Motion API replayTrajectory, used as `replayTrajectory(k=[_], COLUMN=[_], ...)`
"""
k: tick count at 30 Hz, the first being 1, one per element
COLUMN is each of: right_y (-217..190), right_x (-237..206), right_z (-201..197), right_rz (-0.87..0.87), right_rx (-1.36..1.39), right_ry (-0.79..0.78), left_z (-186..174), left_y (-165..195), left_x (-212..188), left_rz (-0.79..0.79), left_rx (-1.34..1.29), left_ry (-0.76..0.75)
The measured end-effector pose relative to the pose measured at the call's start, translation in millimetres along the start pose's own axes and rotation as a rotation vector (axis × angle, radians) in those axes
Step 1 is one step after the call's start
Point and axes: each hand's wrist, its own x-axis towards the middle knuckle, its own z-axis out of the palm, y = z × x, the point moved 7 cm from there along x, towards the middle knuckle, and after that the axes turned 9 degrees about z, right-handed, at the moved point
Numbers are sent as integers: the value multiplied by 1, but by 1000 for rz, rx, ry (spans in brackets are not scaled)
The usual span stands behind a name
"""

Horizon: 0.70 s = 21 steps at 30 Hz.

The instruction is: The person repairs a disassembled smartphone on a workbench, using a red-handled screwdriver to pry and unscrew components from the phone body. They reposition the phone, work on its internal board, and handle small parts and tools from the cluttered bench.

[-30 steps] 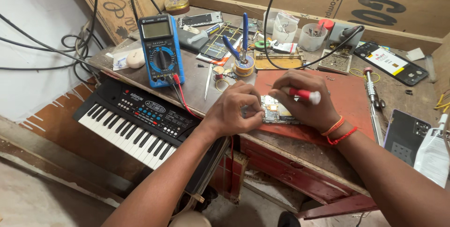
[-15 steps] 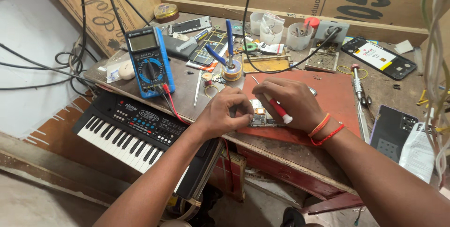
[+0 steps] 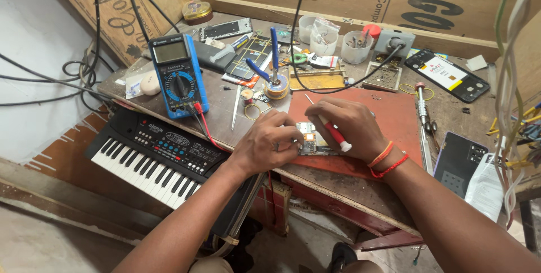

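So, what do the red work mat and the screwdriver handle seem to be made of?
The red mat looks like matte rubber or silicone: flat, dull, scuffed, no shine. The screwdriver handle, held in the right hand, appears to be smooth plastic, glossy red with a white end; I cannot be sure.

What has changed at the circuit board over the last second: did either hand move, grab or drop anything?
The right hand turned the red-and-white screwdriver: its white end pointed right a second ago and now points down toward the person, tip on the circuit board. The left hand stayed on the board's left edge. Nothing was picked up or let go; the multimeter and keyboard did not move.
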Motion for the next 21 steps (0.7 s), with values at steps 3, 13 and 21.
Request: replayTrajectory(k=[3, 13, 21], right_y=[-2, -7, -23], right_x=[4, 17, 30], right_z=[1, -3, 7], right_rz=[28, 31, 52], right_rx=[-8, 32, 146], right_ry=[2, 23, 21], left_z=[-6, -23, -39], left_y=[2, 7, 1], left_x=[-1, -2, -9], left_rz=[34, 85, 58], left_rx=[41, 111, 70], left_ry=[17, 33, 64])
